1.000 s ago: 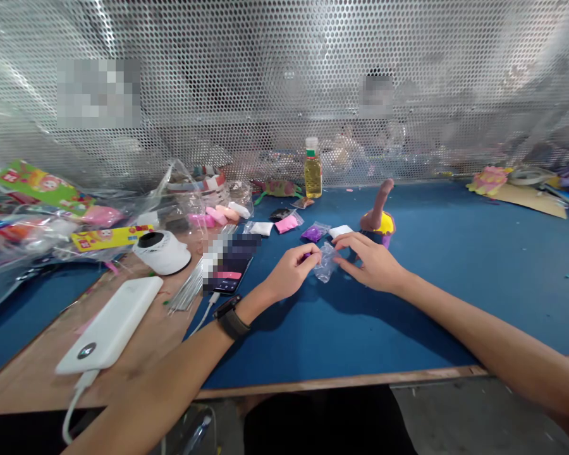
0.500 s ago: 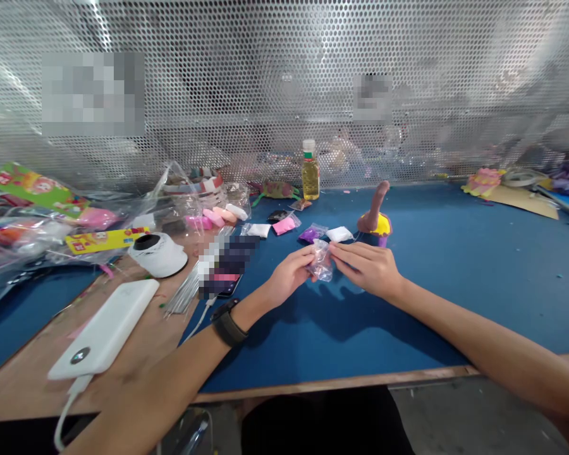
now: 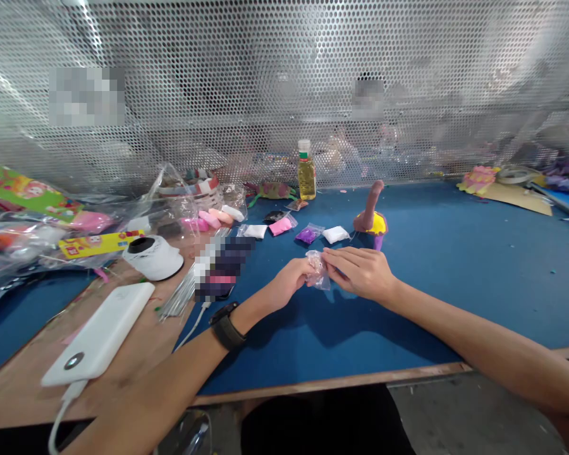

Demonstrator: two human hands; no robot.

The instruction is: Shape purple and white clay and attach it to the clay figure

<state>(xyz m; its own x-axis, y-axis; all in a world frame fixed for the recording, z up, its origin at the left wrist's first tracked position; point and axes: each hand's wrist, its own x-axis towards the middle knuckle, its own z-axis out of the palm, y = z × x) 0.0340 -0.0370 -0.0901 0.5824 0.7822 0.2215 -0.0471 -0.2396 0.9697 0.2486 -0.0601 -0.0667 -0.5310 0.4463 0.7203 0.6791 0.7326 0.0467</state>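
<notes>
Between my two hands, a small clear plastic bag [image 3: 318, 273] is held low over the blue mat. My left hand [image 3: 291, 278] pinches its left side, with a dark watch on that wrist. At the bag's right edge, the fingers of my right hand [image 3: 363, 272] are pressed together on it. What the bag contains I cannot make out. Just beyond lie a purple packet [image 3: 308, 234], a white packet [image 3: 336, 235] and a pink packet [image 3: 282, 224]. Behind my right hand stands a clay figure with a brown curved stem and a yellow base [image 3: 373, 221].
A bottle of yellow liquid [image 3: 306, 174] stands near the perforated metal screen [image 3: 265, 76]. To the left are a white power bank [image 3: 99, 332] with a cable, a white roll [image 3: 154, 258], metal rods [image 3: 183, 287] and plastic-wrapped items. A cardboard piece [image 3: 521, 197] lies far right.
Both hands have shifted slightly downward with the bag still between them. The bag looks more bunched near my left fingers. The whole view has moved a little.
</notes>
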